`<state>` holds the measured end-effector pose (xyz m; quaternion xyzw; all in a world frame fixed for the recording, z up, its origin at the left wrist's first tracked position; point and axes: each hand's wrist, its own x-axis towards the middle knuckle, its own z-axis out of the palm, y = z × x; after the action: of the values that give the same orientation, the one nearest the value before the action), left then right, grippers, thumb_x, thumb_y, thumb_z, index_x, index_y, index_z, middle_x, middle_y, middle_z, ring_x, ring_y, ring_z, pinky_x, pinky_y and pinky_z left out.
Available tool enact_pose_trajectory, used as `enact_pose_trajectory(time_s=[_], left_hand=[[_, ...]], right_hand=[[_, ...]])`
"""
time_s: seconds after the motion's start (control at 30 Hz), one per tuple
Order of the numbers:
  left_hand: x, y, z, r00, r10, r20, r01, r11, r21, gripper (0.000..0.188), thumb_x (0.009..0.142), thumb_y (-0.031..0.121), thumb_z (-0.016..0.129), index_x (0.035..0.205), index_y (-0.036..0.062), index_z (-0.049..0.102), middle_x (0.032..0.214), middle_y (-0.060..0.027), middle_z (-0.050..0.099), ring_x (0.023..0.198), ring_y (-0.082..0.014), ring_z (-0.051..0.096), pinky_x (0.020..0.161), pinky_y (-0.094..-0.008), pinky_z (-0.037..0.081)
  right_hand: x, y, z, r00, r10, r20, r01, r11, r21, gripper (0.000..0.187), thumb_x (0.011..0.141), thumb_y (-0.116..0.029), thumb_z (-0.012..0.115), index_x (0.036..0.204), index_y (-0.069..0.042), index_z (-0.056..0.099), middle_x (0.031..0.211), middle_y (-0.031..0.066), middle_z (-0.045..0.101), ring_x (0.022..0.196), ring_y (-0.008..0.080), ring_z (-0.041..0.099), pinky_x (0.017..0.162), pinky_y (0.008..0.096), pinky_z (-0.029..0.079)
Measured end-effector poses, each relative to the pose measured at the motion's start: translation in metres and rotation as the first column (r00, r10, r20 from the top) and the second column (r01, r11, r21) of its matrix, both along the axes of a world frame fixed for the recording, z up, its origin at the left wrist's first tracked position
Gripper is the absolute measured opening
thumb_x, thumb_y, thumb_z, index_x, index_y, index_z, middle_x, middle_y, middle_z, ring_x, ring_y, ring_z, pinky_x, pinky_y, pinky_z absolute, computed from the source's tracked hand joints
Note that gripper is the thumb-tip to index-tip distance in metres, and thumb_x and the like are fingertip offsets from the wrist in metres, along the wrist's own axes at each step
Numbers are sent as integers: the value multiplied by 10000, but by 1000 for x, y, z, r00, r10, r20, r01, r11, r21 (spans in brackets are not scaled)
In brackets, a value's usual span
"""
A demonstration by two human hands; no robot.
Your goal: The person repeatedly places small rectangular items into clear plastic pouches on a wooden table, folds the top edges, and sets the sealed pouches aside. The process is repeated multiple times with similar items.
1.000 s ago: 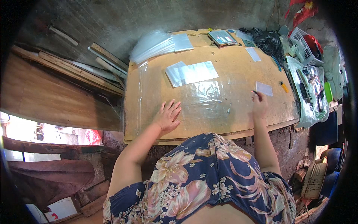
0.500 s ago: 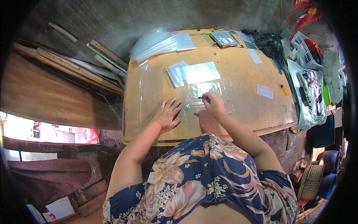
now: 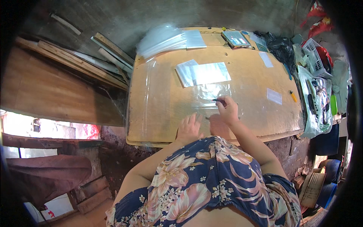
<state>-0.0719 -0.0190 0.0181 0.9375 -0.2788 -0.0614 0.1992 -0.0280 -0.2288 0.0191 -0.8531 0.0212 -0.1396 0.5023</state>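
My right hand (image 3: 228, 109) is closed in a pinch above the wooden table (image 3: 249, 113). From its fingertips pokes a small, thin black piece (image 3: 215, 100), too small to name. Beneath it lies a shiny clear plastic sheet (image 3: 211, 91), flat on the table. My left hand (image 3: 190, 128) rests near the table's front edge, palm down, fingers stretched out and holding nothing. Just beyond the clear sheet is a small pile of transparent plastic sleeves (image 3: 206, 73), overlapping at an angle.
A fanned stack of clear plastic (image 3: 162, 41) covers the far left corner. At the back sit a flat box (image 3: 236, 39) and a black plastic bag (image 3: 280, 49). A yellow cutter (image 3: 293, 96) and a clear rectangular piece (image 3: 274, 96) lie right. Beyond stands a white basket (image 3: 315, 56).
My left hand has drawn back toward my body and to the right. My right hand keeps its pinch on the black piece; the whole view has shifted slightly.
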Motion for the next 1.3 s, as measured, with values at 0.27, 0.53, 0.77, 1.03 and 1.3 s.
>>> enact_pose_trajectory(time_s=[0.27, 0.53, 0.77, 1.03, 1.3], left_hand=[[26, 17, 2, 996, 80, 41, -86, 982, 170, 835, 798, 487, 574, 1418, -4, 307, 1495, -184, 251, 1392, -350, 213, 1127, -517, 131], [27, 19, -6, 994, 112, 11, -112, 967, 229, 850, 836, 521, 508, 1460, 20, 221, 1540, -155, 172, 1424, -324, 146, 1133, -514, 120], [28, 17, -4, 994, 110, 12, -109, 958, 263, 846, 842, 535, 486, 1461, 25, 219, 1541, -152, 168, 1427, -321, 139, 1131, -519, 118], [28, 16, -3, 992, 121, 24, -123, 956, 265, 832, 843, 548, 476, 1465, 51, 233, 1545, -136, 167, 1432, -321, 112, 1133, -526, 95], [27, 16, -1, 992, 125, 30, -128, 950, 285, 831, 849, 567, 464, 1466, 60, 237, 1548, -125, 161, 1433, -325, 95, 1127, -546, 85]], right_hand=[[0, 3, 1, 1000, 13, -6, -13, 999, -33, 155, 805, -18, 656, 957, -1, 636, 857, 109, 651, 730, 156, 637, 675, 277, 510], [6, 17, 1, 995, 74, -67, -77, 996, -35, 154, 798, -75, 643, 947, -36, 642, 892, 161, 638, 825, 327, 625, 737, 386, 508], [12, 36, 0, 976, 201, -89, -214, 960, -182, 125, 811, -71, 612, 929, -44, 643, 901, 150, 624, 838, 326, 620, 737, 381, 507], [16, 45, -10, 953, 289, -89, -302, 887, -349, 116, 838, -137, 566, 890, -79, 651, 897, 127, 623, 862, 340, 607, 748, 426, 499], [19, 49, -17, 943, 329, -40, -317, 858, -404, 92, 807, -120, 560, 825, -74, 637, 836, 126, 615, 849, 328, 594, 747, 418, 494]])
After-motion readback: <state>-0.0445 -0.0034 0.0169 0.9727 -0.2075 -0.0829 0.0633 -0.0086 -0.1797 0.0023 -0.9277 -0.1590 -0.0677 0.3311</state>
